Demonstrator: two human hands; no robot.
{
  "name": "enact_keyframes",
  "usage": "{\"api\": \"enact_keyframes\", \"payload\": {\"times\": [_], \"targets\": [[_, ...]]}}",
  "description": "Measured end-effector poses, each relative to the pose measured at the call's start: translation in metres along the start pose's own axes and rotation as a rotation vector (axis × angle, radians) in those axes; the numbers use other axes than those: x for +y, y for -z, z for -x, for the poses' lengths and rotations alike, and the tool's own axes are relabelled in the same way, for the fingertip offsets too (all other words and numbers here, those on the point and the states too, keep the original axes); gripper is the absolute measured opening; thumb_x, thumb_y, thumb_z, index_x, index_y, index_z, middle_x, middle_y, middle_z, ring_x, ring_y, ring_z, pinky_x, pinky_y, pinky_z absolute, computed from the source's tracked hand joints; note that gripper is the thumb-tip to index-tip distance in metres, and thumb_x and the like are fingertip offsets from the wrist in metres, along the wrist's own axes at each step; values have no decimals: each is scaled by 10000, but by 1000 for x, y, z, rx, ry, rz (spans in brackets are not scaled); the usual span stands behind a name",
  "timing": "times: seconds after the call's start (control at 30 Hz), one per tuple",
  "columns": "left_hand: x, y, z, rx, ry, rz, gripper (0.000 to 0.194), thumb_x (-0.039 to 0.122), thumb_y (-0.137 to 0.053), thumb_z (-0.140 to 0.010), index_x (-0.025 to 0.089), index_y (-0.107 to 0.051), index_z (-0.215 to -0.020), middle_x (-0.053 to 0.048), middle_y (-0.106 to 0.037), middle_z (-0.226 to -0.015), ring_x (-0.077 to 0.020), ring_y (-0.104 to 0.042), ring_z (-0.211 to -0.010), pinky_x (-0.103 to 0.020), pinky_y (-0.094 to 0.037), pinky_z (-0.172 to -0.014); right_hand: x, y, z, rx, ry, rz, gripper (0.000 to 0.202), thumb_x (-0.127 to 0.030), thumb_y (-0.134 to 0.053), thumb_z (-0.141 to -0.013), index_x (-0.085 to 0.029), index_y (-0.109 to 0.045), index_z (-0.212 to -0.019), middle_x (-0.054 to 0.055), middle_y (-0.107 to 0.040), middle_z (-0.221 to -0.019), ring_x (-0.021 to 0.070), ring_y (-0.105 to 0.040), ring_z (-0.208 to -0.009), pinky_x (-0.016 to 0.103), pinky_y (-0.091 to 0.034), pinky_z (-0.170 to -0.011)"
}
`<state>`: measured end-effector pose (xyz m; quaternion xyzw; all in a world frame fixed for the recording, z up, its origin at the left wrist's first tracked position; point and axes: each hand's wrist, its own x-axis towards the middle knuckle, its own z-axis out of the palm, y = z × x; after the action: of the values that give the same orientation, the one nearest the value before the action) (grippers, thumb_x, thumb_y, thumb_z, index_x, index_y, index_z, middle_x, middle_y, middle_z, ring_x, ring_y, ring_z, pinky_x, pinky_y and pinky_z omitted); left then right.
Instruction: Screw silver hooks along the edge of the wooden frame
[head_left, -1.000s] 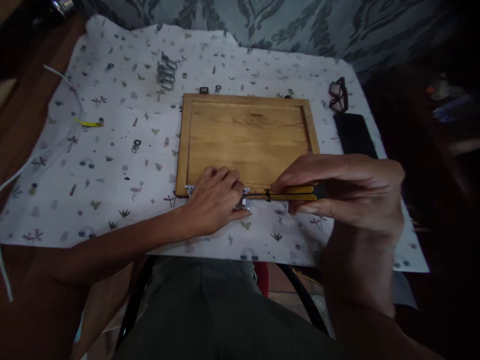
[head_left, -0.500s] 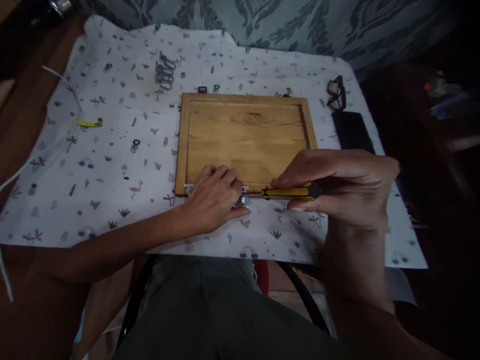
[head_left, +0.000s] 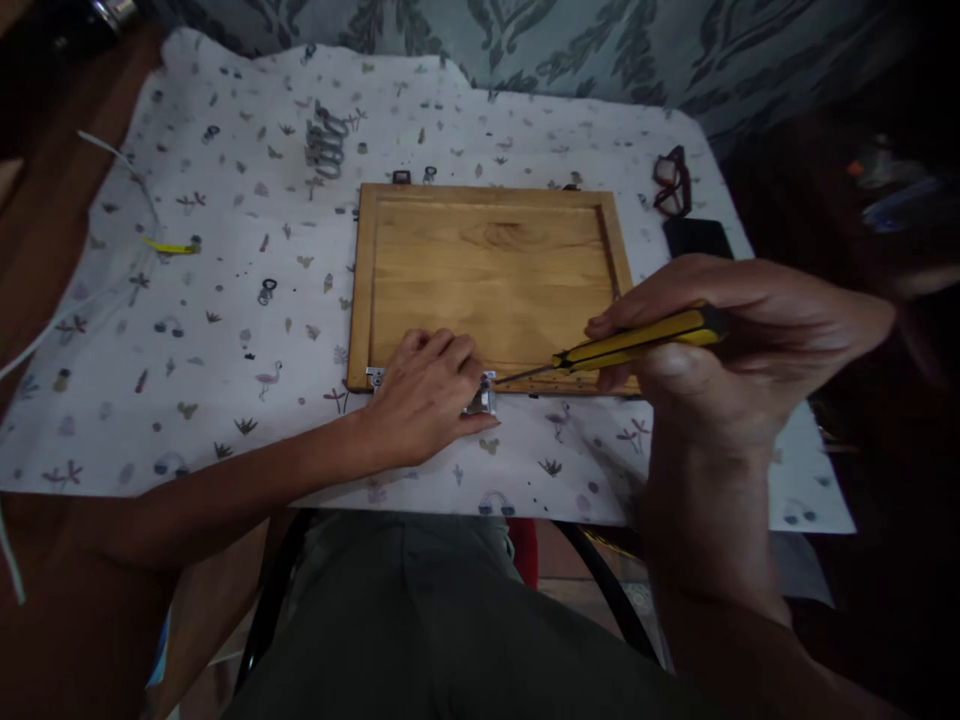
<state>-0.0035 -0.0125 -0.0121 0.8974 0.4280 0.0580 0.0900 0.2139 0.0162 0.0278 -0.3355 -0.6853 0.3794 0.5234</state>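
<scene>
A shallow wooden frame with a recessed panel (head_left: 487, 270) lies flat on the table. My left hand (head_left: 424, 400) is curled over a silver metal fitting (head_left: 482, 400) at the frame's near edge, its thumb along the front; the hand hides the fitting's middle, while its ends show on both sides. In a pinch between thumb and fingers, my right hand (head_left: 720, 350) grips a yellow-and-black screwdriver (head_left: 637, 340). The screwdriver slants down to the left. Its thin tip is at the fitting's right end; whether it touches a screw I cannot tell.
A patterned white cloth (head_left: 247, 420) covers the table. Grey looped metal pieces (head_left: 326, 145) sit at the back left, a yellow object (head_left: 171, 248) and a white cord (head_left: 120, 155) at the left. Glasses (head_left: 673, 183) and a dark flat object (head_left: 697, 238) lie right. Wallpaper rises behind.
My right hand has risen and moved right, tilting the screwdriver from nearly level to a slant with its handle higher. My left hand stays on the metal fitting.
</scene>
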Motion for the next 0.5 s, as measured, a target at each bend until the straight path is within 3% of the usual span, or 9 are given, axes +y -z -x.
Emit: {"api": "enact_keyframes", "payload": {"times": [0.1, 0.13, 0.33, 0.5], "targets": [[0, 0, 0, -20, 14, 1, 486, 565, -703, -914, 109, -684, -1078, -121, -657, -1084, -303, -573, -1090, -417, -389, -916, 5, -7, -2, 9, 260, 6, 165, -247, -822, -808, -252, -846, -970, 57, -774, -793, 209, -663, -652, 364, -475, -544], [1, 1, 0, -23, 16, 3, 489, 567, -702, -913, 108, -683, -1081, -121, -659, -1086, -304, -572, -1093, -419, -389, -918, 6, -9, -3, -12, 279, 7, 178, -229, -817, -812, -254, -847, -986, 55, -776, -788, 208, -664, -653, 358, -477, -540], [1, 3, -1, -33, 15, 0, 480, 562, -705, -915, 112, -688, -1083, -124, -663, -1088, -306, -578, -1099, -416, -393, -920, 7, -16, -4, -66, 251, 35, 208, -280, -824, -819, -325, -834, -1021, 24, -770, -773, 202, -634, -590, 352, -479, -480], [1, 1, 0, -5, 14, 6, 467, 557, -715, -908, 119, -690, -1068, -117, -661, -1079, -305, -573, -1092, -415, -394, -916, 6, -15, -4, -115, 241, 23, 186, -266, -827, -825, -305, -831, -1006, 21, -762, -758, 187, -644, -603, 336, -500, -513]]}}
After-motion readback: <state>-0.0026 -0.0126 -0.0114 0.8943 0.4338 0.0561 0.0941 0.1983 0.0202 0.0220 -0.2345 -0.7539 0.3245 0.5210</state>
